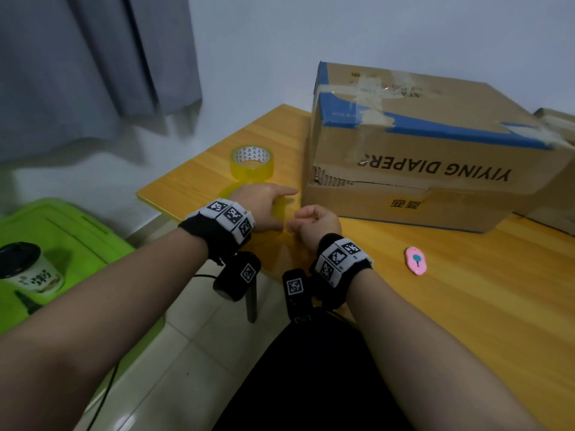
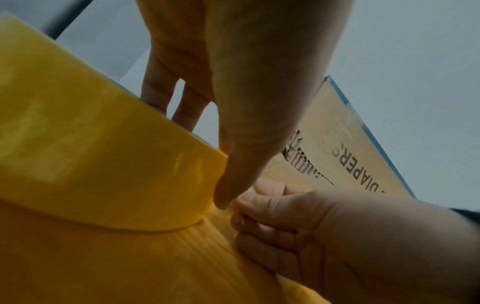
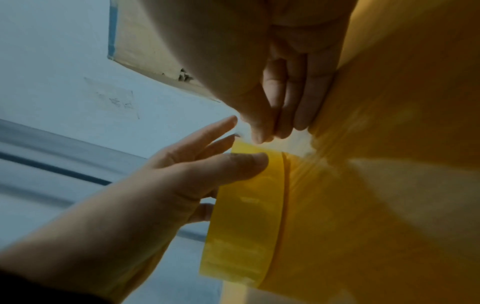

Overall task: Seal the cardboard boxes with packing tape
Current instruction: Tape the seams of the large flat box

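Packing tape roll (image 1: 279, 209), yellow: lying flat on the wooden counter (image 1: 466, 306), just off the near left corner of the cardboard box (image 1: 435, 169).

Left hand (image 1: 264, 206): reaching over that roll and holding it, thumb (image 3: 241, 164) pressing against the outer yellow face, the other fingers (image 2: 155, 96) stretching straight across the top.

Right hand (image 1: 317, 223): hovering just beside the roll on the side nearer the box, fingers curling in, thumb and forefinger pinching the loose tape end (image 2: 249, 190), a clear sliver barely showing between the two hands.

Cardboard box: standing upside down on the counter with printed lettering inverted, carrying old strips of tape across its top and a torn seam along its front face.

Second tape roll (image 1: 252, 161): lying flat to the left of the box, beyond the held roll.

Pink cutter (image 1: 416, 260): resting on the counter in front of the box.

Another carton (image 1: 557, 126): peeking out at the right of the box.

Green bin lid (image 1: 77, 237): sitting well left of the box, below the counter, carrying a lidded paper cup (image 1: 28, 269).
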